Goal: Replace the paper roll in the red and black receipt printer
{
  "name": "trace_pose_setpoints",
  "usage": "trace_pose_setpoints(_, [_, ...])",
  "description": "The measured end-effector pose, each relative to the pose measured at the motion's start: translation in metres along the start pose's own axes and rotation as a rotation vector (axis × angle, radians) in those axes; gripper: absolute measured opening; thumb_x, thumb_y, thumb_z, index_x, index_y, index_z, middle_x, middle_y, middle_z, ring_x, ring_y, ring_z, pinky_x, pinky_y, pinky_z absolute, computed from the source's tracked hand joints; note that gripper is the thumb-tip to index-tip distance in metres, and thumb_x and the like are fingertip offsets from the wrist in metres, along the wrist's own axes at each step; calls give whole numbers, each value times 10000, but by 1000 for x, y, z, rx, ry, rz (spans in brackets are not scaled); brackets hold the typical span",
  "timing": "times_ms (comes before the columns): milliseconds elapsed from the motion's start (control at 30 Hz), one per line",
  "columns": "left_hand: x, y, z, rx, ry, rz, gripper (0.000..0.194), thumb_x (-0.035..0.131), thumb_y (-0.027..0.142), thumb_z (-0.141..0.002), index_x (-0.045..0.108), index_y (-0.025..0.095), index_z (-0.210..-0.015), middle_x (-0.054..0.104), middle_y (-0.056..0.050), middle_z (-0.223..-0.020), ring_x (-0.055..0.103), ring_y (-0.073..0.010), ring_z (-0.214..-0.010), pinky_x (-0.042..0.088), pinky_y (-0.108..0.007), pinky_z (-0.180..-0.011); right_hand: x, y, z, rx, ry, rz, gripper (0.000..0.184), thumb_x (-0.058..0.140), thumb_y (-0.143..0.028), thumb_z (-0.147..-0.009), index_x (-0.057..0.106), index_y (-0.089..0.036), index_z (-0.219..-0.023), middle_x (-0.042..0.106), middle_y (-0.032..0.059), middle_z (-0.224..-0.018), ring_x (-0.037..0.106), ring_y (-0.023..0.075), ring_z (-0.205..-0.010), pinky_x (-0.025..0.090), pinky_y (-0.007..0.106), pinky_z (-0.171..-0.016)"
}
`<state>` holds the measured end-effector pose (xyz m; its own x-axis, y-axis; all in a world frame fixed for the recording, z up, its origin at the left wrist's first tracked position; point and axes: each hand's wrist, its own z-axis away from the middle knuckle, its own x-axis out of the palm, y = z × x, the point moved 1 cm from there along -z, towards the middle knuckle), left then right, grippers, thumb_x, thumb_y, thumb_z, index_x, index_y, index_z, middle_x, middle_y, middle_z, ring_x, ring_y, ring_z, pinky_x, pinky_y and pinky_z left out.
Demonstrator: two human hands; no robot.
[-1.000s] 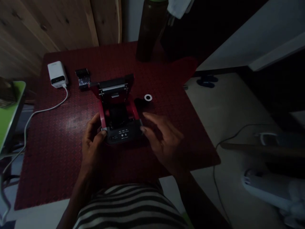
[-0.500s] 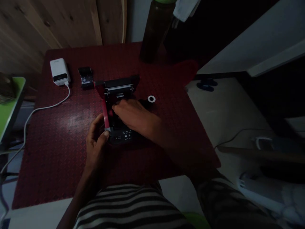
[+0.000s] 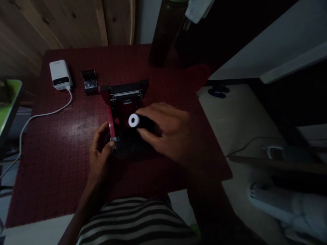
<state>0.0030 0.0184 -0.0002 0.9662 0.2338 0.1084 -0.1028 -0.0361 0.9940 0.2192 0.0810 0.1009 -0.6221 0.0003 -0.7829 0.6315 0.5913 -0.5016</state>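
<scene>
A small red and black printer (image 3: pixel 111 123) stands on the table with its lid raised towards the back. My left hand (image 3: pixel 100 146) grips its front left corner, the thumb on a grey tab and the fingers round the red side wall. Between the thumb and fingers of my right hand (image 3: pixel 168 127) is a dark roll (image 3: pixel 134 120), its white ring-shaped end facing left. The roll is over the open bay of the printer, and I cannot tell whether it touches it. My right hand hides the printer's right side.
The red patterned table (image 3: pixel 56 149) bears a white power bank (image 3: pixel 60 74) with a white cable, a curled shiny black piece (image 3: pixel 89 82) and a tall dark bottle (image 3: pixel 165 34) at the back. Blue slippers (image 3: pixel 218 91) lie on the floor to the right.
My right hand has come out of the printer's bay and taken hold of the dark roll, which was on the table to the right. My left hand keeps its grip.
</scene>
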Motion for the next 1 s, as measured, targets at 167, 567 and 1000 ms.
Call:
trace_pose_setpoints(167, [-1, 0, 1, -49, 26, 2, 474, 870, 425, -957, 836, 357, -1424, 815, -44, -1446, 755, -300, -1352, 626, -382, -1077, -28, 26, 65, 309, 228, -247, 274, 847, -237, -962, 834, -329, -1220, 885, 2, -1170, 835, 273, -1082, 675, 495, -1029])
trace_pose_setpoints(567, [-4, -6, -1, -28, 55, -59, 511, 894, 533, -919, 843, 386, -1406, 771, -34, -1529, 666, -364, -1501, 559, -479, -1236, 74, 69, 117, 510, 222, -449, 357, 743, -224, -917, 844, -269, -1256, 904, 72, -1262, 861, 260, -1161, 681, 469, -1079])
trace_pose_setpoints(1000, [-5, -3, 0, -50, 51, -98, 499, 826, 421, -937, 828, 353, -1431, 796, -31, -1485, 702, -354, -1453, 598, -432, -1164, 9, 95, 123, 475, 54, -251, 392, 686, -164, -1004, 852, -289, -1336, 894, 71, -1300, 866, 280, -1143, 703, 522, -1061])
